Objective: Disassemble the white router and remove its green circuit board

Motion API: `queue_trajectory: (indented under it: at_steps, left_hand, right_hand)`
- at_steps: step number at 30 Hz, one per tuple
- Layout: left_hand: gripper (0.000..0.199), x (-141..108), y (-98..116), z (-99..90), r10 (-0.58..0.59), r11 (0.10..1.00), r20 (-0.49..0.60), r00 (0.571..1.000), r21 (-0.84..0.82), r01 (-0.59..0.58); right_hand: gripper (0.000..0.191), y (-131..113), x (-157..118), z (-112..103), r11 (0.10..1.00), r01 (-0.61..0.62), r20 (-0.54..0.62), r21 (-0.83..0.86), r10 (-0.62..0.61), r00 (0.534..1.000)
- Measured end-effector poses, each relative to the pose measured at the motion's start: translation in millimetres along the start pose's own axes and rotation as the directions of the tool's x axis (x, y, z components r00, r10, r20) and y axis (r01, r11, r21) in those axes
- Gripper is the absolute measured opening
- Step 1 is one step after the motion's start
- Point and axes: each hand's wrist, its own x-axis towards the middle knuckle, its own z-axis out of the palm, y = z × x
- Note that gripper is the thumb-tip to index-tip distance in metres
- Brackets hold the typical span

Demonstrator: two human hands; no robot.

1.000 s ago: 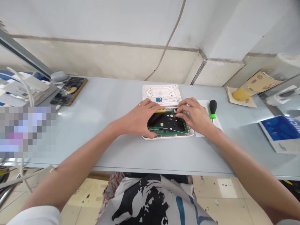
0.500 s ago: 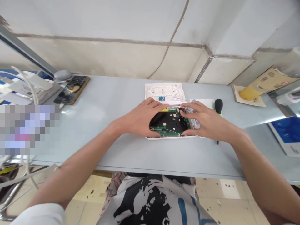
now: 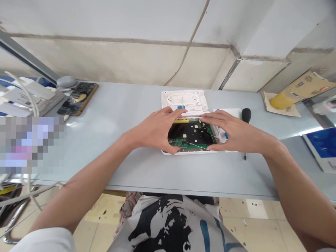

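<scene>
1. Left hand point(image 3: 157, 129) is open and curved, with its thumb near the lower edge of the green-and-black circuit board point(image 3: 191, 136).
2. Right hand point(image 3: 233, 132) is open too, fingers stretched over the board's right side; no grip is visible.
3. Board lies inside a white plastic casing base point(image 3: 189, 152) on a pale grey table point(image 3: 105, 105), beside a white plastic cover point(image 3: 185, 99) and a black-handled screwdriver point(image 3: 246, 115).
4. Cream wall point(image 3: 105, 59) stands behind; tiled floor point(image 3: 105, 213) shows below.

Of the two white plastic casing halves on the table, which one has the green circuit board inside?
The nearer casing half holds the green circuit board; the farther half shows a small blue part and no board.
</scene>
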Motion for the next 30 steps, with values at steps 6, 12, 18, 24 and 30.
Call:
queue_trajectory:
  at_steps: [6,12,18,24,30]
  left_hand:
    - [0.102,3,3,1.6,-0.013,0.999,0.011,1.000,0.035,0.012]
    - [0.093,6,1,4.9,0.054,0.998,0.018,0.998,0.013,-0.054]
    - [0.084,0,-15,-2.6,0.130,0.984,0.024,0.991,-0.127,-0.126]
    - [0.071,-5,-20,-9.5,0.099,0.979,0.041,0.994,-0.183,-0.090]
    - [0.082,-1,-9,0.5,0.130,0.986,0.024,0.991,-0.105,-0.127]
  right_hand:
    - [0.076,-2,2,6,0.998,0.016,-0.061,-0.058,-0.020,0.998]
    - [0.075,-3,3,7,0.996,0.018,-0.078,-0.087,-0.025,0.997]
    - [0.064,1,1,8,0.999,0.022,-0.085,-0.024,-0.024,0.996]
    - [0.066,3,-4,11,1.000,0.004,-0.083,-0.006,-0.004,0.997]
    - [0.064,-2,-4,9,0.999,0.010,-0.075,-0.045,-0.014,0.997]
